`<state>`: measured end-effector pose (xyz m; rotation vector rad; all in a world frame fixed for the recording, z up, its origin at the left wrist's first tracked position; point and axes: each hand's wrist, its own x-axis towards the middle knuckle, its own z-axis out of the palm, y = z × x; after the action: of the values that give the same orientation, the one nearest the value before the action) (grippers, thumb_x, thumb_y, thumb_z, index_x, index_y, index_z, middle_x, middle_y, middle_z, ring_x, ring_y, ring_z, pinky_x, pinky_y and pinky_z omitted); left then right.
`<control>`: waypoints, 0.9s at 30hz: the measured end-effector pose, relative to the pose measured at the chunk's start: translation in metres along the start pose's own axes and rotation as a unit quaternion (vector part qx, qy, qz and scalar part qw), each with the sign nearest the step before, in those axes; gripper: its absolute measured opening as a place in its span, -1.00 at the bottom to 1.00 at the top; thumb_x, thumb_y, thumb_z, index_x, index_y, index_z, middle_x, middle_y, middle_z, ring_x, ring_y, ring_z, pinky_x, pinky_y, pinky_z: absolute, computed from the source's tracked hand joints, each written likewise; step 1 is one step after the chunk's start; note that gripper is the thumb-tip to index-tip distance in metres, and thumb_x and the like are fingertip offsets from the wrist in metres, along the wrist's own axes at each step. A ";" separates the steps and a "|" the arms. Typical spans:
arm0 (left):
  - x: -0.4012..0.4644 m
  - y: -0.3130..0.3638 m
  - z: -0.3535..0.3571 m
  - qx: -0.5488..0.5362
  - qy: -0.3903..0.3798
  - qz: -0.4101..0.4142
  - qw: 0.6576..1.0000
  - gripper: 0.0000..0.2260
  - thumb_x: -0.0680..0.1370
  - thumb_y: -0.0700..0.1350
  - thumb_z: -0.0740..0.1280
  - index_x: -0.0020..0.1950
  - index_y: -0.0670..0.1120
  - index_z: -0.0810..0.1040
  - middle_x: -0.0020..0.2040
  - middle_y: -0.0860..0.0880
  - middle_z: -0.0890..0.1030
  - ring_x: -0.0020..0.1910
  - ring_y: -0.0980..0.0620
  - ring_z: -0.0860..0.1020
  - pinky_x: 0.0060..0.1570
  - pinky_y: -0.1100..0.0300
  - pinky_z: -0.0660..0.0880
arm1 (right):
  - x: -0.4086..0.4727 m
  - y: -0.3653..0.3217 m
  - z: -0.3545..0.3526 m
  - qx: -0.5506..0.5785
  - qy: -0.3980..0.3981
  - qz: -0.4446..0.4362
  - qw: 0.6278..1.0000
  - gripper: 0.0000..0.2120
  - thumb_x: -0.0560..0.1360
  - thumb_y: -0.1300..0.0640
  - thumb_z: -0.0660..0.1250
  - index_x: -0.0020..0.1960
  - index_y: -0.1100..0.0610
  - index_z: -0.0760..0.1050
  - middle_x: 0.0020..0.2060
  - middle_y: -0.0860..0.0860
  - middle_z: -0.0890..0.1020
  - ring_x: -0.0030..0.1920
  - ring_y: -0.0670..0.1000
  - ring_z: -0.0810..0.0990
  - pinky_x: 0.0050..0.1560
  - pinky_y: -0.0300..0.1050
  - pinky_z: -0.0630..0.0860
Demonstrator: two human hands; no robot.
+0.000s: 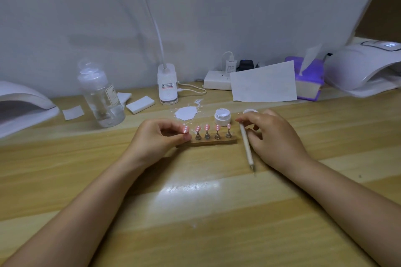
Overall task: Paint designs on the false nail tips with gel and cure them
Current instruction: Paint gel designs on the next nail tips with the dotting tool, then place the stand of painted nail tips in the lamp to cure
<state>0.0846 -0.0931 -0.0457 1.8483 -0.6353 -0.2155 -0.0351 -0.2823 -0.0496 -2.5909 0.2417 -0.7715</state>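
Left hand (160, 134) pinching leftmost nail tip (186, 129) on stand (213, 141); right hand (274, 134) gripping dotting pen (246, 145); fingers loosely curling.

Looks like a home nail-art desk, not a salon — a wood-grain table (195, 212) pushed against a plain white backdrop (86, 17). Curing lamps sit far left (21, 102) and far right (364, 67), with a clip-on desk light (167, 84), a power strip (217, 80) with chargers, a purple tissue box (309, 80) and a clear liquid bottle (101, 95) — hobby clutter.
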 end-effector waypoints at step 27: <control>-0.006 0.026 -0.012 0.094 -0.025 0.201 0.975 -0.52 0.28 -0.04 0.41 0.16 0.17 0.39 -0.07 0.08 0.62 0.02 0.15 0.58 0.20 0.33 0.41 | 0.012 -0.009 -0.024 0.038 -0.124 -0.025 0.991 -0.80 0.33 -0.06 0.46 -0.09 -0.01 0.63 -0.32 -0.16 0.49 -0.27 -0.14 0.42 -0.24 -0.17 0.30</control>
<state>0.0768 -0.0863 -0.0187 1.8513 -1.0798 0.0689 -0.0377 -0.2861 -0.0218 -2.5968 0.0713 -0.4584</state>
